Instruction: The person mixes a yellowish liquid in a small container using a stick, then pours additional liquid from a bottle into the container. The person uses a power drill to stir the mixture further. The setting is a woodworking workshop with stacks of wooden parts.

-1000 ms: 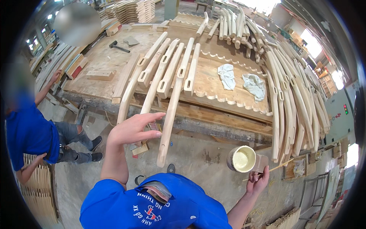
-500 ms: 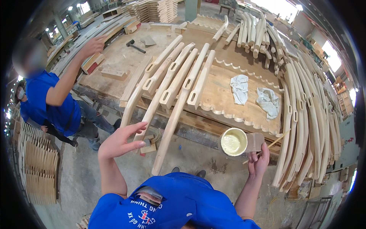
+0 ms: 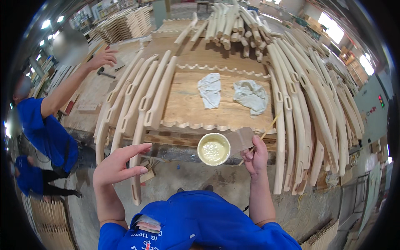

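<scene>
Right hand [image 3: 255,156]: clasping brown flap [image 3: 241,139] and thin stick [image 3: 271,125].
Left hand [image 3: 121,164]: nothing in it, fingers spread beside slotted bar [image 3: 140,125].
Cup [image 3: 198,150]: against the flap, by the worktop [image 3: 79,121]; probably light, could slop, best gripped there.

An open gap was left between the left hand [image 3: 118,166] and the cup [image 3: 213,149], over the bench's front edge [image 3: 179,152]. Leftward passage was obstructed by a row of slotted wooden pieces [image 3: 150,89], one of which was extended past that edge, close to the left hand. On the other side, the way was blocked by the brown plate [image 3: 239,139], the right hand [image 3: 256,156] and a thin stick [image 3: 273,123]. Bare board [image 3: 185,89] was left between the row and the cloths [image 3: 209,91], bordered by scalloped strips [image 3: 216,126]. The right end was walled off by stacked curved pieces [image 3: 311,92].
</scene>
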`<state>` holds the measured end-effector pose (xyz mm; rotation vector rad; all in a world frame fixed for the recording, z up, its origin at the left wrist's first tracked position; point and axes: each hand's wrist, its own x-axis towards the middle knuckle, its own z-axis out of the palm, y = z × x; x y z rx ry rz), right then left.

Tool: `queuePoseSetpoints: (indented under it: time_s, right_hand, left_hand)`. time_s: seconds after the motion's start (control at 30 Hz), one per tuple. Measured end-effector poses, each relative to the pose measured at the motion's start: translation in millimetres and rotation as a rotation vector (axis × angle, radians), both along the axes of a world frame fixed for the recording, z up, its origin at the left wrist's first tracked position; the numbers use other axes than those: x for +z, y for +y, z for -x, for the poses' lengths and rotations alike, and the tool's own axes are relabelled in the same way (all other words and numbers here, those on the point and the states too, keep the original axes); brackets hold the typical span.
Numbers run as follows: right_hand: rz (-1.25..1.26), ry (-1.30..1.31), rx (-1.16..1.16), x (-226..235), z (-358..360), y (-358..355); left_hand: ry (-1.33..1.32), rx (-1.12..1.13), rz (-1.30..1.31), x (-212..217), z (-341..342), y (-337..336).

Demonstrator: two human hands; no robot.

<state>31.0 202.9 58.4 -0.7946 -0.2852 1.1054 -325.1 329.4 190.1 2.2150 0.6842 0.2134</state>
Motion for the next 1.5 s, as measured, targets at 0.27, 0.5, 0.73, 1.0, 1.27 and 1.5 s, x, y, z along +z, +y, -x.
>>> queuePoseSetpoints:
  time_s: [0.27, 0.5, 0.73, 1.0, 1.27, 1.5]
  right_hand:
    - [0.060, 0.040, -0.087, 2.3, -26.4, -22.1]
    - [0.053, 0.031, -0.101, 3.7, -28.3, -25.2]
    - [0.020, 0.007, -0.026, 1.9, -19.0, -12.1]
    - [0.079, -0.077, -0.067, 11.4, -5.3, 1.9]
    - [0.026, -0.017, 0.007, 10.2, -0.4, -0.8]
    - [0.024, 0.011, -0.015, 7.4, 5.4, -10.1]
  left_hand:
    - [0.045, -0.119, -0.078, 4.4, -57.1, 0.5]
    - [0.099, -0.084, -0.021, 4.6, -54.3, -4.2]
    - [0.053, -0.003, -0.060, -0.6, -21.2, -11.4]
    - [-0.027, 0.120, 0.039, -12.8, 14.2, -17.4]
    - [-0.030, 0.117, 0.069, -17.6, 23.5, -16.9]
    - [-0.164, 0.013, 0.237, -29.0, -14.1, 5.1]
